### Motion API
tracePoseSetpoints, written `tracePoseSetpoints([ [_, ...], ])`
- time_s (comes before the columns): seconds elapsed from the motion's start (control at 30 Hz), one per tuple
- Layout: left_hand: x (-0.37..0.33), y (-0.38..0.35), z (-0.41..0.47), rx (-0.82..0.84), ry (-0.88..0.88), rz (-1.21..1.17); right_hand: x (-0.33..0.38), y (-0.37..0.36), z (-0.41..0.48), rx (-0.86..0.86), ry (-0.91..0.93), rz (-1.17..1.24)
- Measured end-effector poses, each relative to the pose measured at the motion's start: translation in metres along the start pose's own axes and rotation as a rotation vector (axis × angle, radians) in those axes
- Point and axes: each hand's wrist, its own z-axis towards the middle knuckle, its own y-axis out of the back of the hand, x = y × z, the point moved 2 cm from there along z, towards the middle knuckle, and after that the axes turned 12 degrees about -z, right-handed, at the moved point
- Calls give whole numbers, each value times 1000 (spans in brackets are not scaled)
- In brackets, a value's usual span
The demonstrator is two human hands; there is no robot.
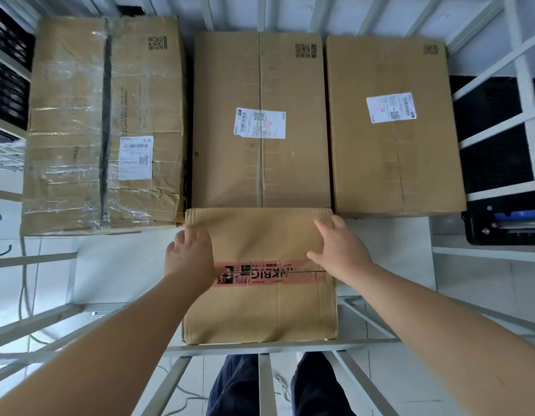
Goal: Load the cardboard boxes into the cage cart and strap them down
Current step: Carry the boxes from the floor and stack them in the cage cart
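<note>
I look down from my head camera into the cage cart [260,348], with its white bars all around.

The small box [260,307] lies right in front of me, inside the cart. It has a strip of pink tape [260,273] across its top. Its far edge touches the near edge of the middle box [227,163].

My left hand [189,253] sits on the left edge of the small box, near the far corner. My fingers bend down out of sight there, so I cannot tell if they grip the side or only rest on it.

My right hand [339,250] lies on top of the small box, close to its far right corner. The fingers are mostly straight and spread, and they hold nothing.

Three big boxes stand side by side past my hands. The left box [65,124] has shiny clear wrap on it. The right box [392,175] is plain with a white label.
</note>
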Motion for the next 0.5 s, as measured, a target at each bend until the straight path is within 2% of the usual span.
tracePoseSetpoints([
  [0.27,-51,85,-44,-207,-97,-125,0,112,-39,-301,98,36],
  [0.5,-108,200,-132,-458,-204,-194,-17,227,-135,-542,154,18],
])
